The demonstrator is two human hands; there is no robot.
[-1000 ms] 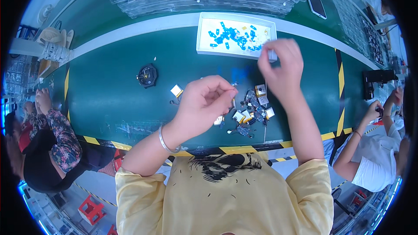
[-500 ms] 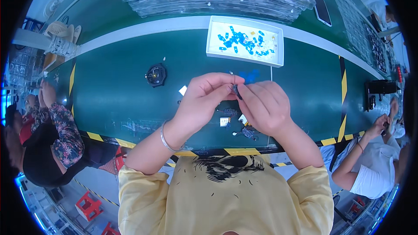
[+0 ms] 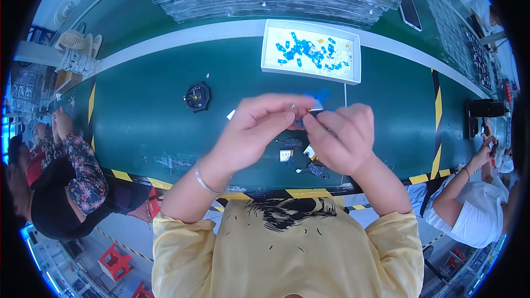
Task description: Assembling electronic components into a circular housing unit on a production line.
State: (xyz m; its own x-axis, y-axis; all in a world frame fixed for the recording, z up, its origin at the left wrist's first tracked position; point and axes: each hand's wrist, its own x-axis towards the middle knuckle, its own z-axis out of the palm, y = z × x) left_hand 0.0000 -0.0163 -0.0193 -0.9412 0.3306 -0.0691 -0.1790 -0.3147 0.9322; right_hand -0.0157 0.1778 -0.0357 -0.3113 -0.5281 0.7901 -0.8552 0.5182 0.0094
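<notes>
both hands together over green tabletop (image 3: pixel 389 91), small dark part (image 3: pixel 298 123) between fingertips

left hand (image 3: pixel 247 131) curled, thumb near fingers; right hand (image 3: pixel 343 138) bunched, facing it; blurred, cannot tell exact pinch of either; silver flat piece (image 3: pixel 316 105) just beyond fingertips; loose small electronics (image 3: pixel 314 170) below, near striped front edge (image 3: pixel 309 193); white box (image 3: pixel 309 75) with blue pieces (image 3: pixel 305 49) near on far side, less room there; wide open green at left around black round part (image 3: pixel 197 97), also right up to striped tape (image 3: pixel 438 105).
</notes>
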